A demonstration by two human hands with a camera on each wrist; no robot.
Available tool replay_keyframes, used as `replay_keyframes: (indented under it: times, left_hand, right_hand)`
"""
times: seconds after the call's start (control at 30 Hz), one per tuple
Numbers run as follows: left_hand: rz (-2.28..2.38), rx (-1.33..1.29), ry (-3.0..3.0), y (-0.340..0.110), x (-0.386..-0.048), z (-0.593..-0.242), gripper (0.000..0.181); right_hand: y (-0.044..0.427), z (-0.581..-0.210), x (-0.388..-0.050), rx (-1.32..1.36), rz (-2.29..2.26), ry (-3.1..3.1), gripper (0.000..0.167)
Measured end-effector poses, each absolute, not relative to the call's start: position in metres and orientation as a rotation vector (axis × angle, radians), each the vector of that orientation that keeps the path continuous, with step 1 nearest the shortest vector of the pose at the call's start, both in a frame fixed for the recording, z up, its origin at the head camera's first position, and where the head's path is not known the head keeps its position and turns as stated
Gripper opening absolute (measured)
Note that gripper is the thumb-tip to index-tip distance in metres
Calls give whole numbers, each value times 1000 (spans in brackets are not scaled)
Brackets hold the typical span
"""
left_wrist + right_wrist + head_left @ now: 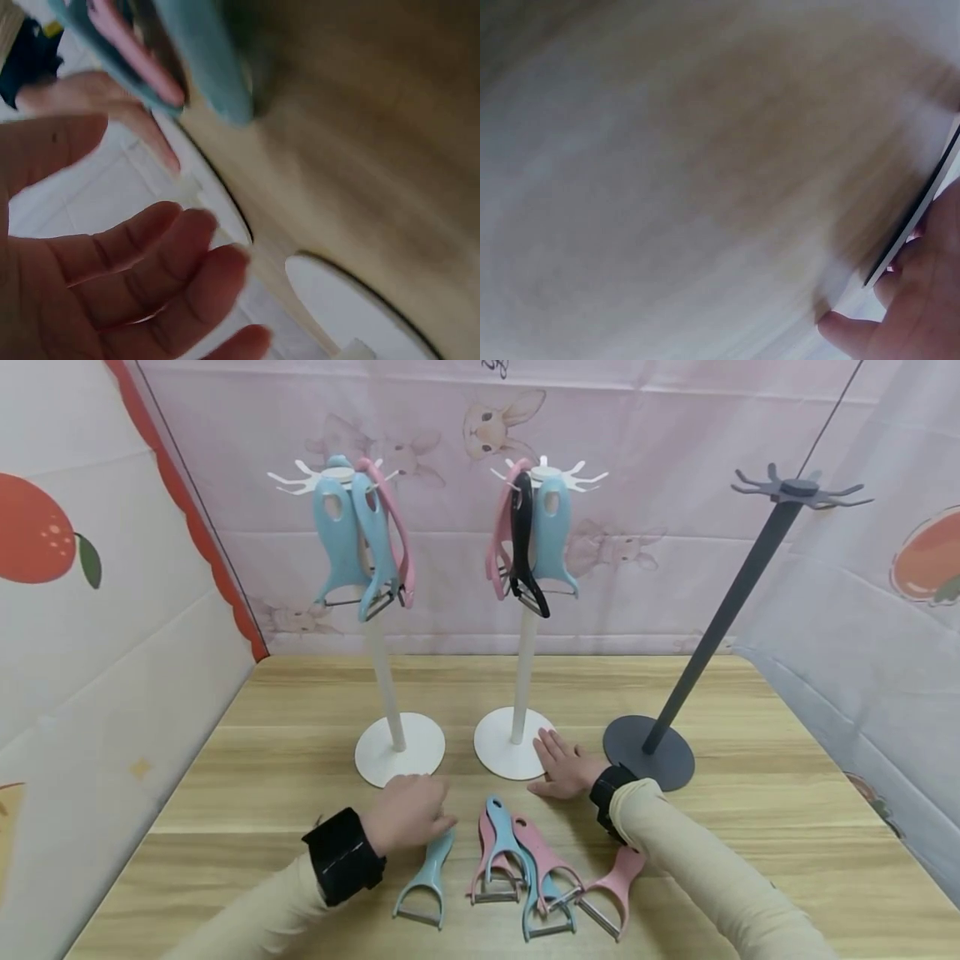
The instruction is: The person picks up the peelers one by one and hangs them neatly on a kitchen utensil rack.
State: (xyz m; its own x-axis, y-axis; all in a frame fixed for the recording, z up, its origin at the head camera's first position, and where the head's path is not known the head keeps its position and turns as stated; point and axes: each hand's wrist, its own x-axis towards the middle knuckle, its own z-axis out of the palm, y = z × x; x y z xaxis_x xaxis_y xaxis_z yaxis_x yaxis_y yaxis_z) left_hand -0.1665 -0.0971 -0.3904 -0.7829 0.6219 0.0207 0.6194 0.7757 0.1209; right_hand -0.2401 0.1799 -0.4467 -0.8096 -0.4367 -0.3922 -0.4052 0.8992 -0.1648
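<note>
My left hand (408, 812) hovers over the handle end of a light blue peeler (427, 881) lying on the table. In the left wrist view its fingers (187, 277) are loosely bent and hold nothing, apart from the blue peeler handle (214, 67). With fingers stretched out, my right hand (567, 768) rests at the right edge of the middle white stand's round base (495, 760). The right wrist view shows the thumb (847, 330) beside that base's rim. Between the hands lies a pile of pink and blue peelers (528, 852), with a pink peeler (618, 885) at its right.
Blue and pink peelers (341, 535) hang on the left white stand (386, 681). Pink, black and blue peelers (551, 527) hang on the middle stand (525, 668). At the right, a dark grey stand (720, 627) with bare hooks leans in view. Printed cloth walls (465, 593) enclose the table.
</note>
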Motion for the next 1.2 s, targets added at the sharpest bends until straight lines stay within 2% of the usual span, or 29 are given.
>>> replay_keyframes:
  times: [0.17,0.43,0.7,0.97,1.2]
  left_hand:
    - [180,1014,2813,-103,-152,-397,37]
    - [173,975,2766,-106,-146,-408,46]
    - [305,988,2742,-111,-151,-413,43]
    - [326,1040,2788,-106,-184,-408,31]
    - [191,1299,2795,-91,-224,-406,61]
  right_hand:
    - [180,-447,-240,-608,-101,2628,84]
    - [179,-446,-240,-607,-105,2618,83]
    - [178,-443,-241,-598,-67,2624,83]
    - [177,-447,-243,-604,-37,2638,84]
    - [177,-443,-242,-604,-45,2627,83]
